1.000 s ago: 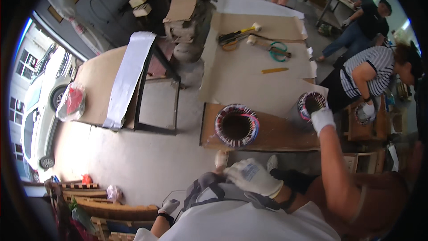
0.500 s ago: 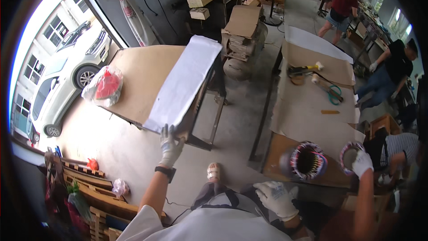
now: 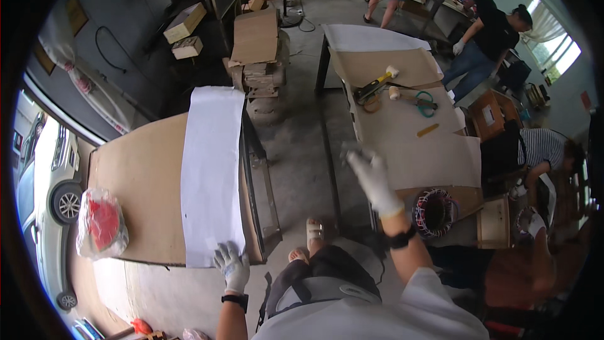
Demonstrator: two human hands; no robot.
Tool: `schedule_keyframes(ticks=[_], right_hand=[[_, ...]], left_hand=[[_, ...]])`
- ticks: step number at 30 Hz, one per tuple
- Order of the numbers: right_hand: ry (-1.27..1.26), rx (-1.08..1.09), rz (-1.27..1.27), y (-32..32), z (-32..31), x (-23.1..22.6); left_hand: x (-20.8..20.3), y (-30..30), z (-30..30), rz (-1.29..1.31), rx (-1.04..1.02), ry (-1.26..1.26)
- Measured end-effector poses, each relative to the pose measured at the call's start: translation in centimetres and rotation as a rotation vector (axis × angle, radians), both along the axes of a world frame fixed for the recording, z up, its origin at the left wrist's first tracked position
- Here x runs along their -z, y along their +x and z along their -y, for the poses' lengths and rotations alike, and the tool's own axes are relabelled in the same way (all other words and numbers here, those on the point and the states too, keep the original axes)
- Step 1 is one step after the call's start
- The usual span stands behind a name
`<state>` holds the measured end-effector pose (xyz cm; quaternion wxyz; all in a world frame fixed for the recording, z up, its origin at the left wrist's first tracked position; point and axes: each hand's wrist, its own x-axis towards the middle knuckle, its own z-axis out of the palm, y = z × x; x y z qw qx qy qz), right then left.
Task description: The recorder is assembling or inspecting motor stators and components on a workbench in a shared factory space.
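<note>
My left hand, in a white glove, lies with fingers spread on the near end of a long white sheet. That sheet runs along the right side of the cardboard-topped left table. My gloved right hand, slightly blurred, reaches forward beside the right table's left edge with fingers stretched out and nothing visible in them. Closest to it is the brown paper cover of the right table. On that table's near end stands a stator ring wound with coloured wires.
A yellow-black hammer, teal-handled scissors and a yellow strip lie on the right table. A bagged red item sits at the left table's edge. Cardboard covers a machine between the tables. Other people work at the right.
My view has swung right. My right hand has risen from near my body and reached forward to the right table. My left hand stays at the sheet's near end.
</note>
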<state>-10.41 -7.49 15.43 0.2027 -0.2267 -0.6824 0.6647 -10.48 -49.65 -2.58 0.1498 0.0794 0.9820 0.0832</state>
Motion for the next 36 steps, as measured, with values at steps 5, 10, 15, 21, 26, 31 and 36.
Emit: schedule_keyframes(ticks=[5,10,15,21,26,31,36], right_hand=[[-0.338,0.49,0.037,-12.3,-11.8,6.2],[0.14,0.756,0.514,-20.0,-24.0,16.0],[0.277,0.565,0.914,-21.4,-26.3,15.7],[0.379,0.717,1.246,-23.7,-24.2,14.7],[0.443,0.678,1.06,-21.7,-25.5,17.9],[0.353,0.763,0.922,-20.2,-26.6,18.9],[0.395,0.783,0.965,-20.5,-28.1,18.8]], left_hand=[[-0.5,0.1,1.4,0.104,-0.016,0.045],[0.6,0.0,1.6,0.219,-0.035,0.024],[-3.8,-0.6,-0.3,0.238,0.057,-0.075],[-2.8,-2.5,-1.9,0.343,0.057,-0.126],[-2.6,-4.1,-3.2,0.369,0.081,-0.121],[-2.6,-5.0,-3.4,0.374,0.076,-0.123],[-2.7,-5.3,-2.9,0.374,0.049,-0.121]])
